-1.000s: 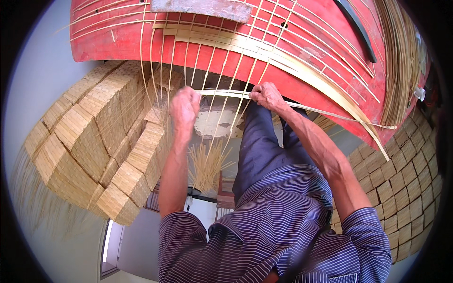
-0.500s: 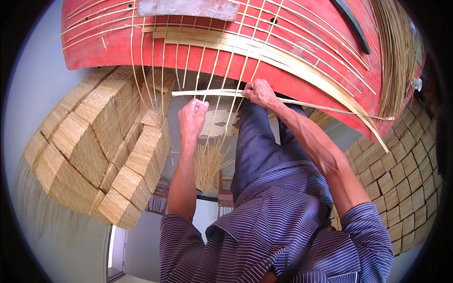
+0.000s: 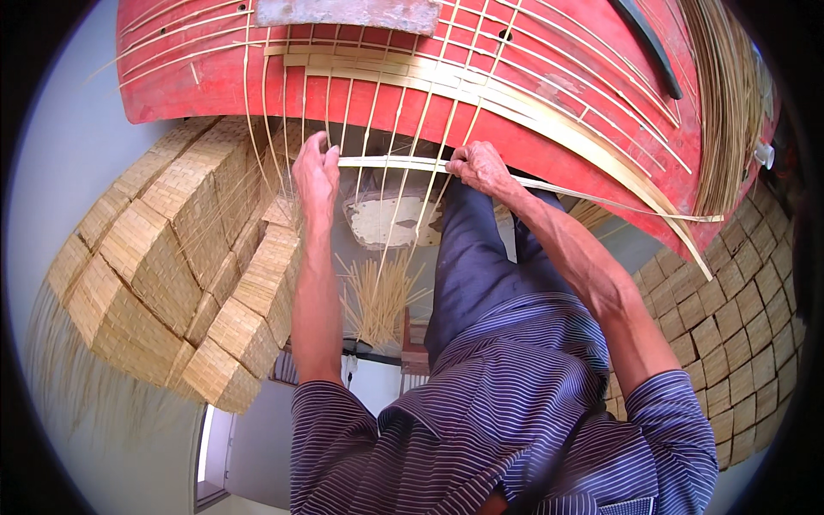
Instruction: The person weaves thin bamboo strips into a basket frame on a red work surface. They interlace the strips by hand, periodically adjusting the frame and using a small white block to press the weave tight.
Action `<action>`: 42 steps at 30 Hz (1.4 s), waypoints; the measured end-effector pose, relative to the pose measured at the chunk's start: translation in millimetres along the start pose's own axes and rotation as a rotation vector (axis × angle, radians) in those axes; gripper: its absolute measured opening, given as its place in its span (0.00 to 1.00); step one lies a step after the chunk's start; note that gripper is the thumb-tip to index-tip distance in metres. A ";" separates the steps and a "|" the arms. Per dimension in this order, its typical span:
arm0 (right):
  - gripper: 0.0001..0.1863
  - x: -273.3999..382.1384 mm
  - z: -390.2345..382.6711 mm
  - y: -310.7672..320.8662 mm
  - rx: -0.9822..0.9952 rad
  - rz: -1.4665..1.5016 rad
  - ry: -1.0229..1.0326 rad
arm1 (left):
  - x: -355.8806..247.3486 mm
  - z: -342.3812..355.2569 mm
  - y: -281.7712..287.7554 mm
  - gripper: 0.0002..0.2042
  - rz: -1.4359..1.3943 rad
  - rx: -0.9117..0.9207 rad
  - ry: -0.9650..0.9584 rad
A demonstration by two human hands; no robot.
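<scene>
The top of the red board (image 3: 601, 129) ran out of the picture, and its right end was lost behind a hanging bundle of fine bamboo splints (image 3: 730, 94). The near ends of the thin upright splints (image 3: 386, 129) overhung the board's lower edge, so the ground beneath could be made out only in patches; a pale slab (image 3: 386, 219) and a loose sheaf of short sticks (image 3: 378, 296) showed through the gaps. Whether the sticks were tied could not be told.

Stacks of woven straw-coloured mats (image 3: 163, 257) stood at the person's left, and more mats (image 3: 738, 335) were stacked along the right rim. A band of wider flat strips (image 3: 481, 86) lay already woven across the uprights higher on the board. A dark curved strap (image 3: 652, 43) crossed the board's upper right corner.

The left hand (image 3: 316, 172) was closed round the left end of a long flat bamboo strip (image 3: 395, 161), fingers curled and thumb on top. The right hand (image 3: 481, 167) pinched the same strip further along, knuckles up. The strip lay crosswise through the uprights just below the board's lower edge, its free end trailing off to the right. The hands were well apart, with several uprights between them.
</scene>
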State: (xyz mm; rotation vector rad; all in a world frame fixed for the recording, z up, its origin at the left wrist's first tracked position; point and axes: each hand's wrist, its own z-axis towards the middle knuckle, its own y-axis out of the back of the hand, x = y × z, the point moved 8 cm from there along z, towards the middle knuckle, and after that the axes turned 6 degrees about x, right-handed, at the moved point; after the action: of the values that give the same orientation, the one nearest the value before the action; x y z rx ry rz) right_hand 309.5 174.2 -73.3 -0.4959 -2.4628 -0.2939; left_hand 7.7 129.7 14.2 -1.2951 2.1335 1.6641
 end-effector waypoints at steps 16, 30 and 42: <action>0.10 9.1 -4.1 7.3 -0.016 -0.061 0.031 | 4.3 30.4 -26.0 0.14 0.047 0.583 0.375; 0.13 14.5 -2.6 21.3 -0.106 0.007 0.038 | 86.0 -11.9 -53.5 0.17 -0.893 0.346 0.836; 0.13 29.3 7.0 50.8 -0.206 -0.100 0.118 | 74.2 29.6 -63.7 0.10 -0.993 0.096 0.697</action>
State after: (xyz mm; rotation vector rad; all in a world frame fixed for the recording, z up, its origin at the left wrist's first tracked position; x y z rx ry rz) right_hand 304.9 230.6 -56.6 -0.4277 -2.3584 -0.6050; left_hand -5.5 114.1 -86.0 -2.5434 1.2674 0.7319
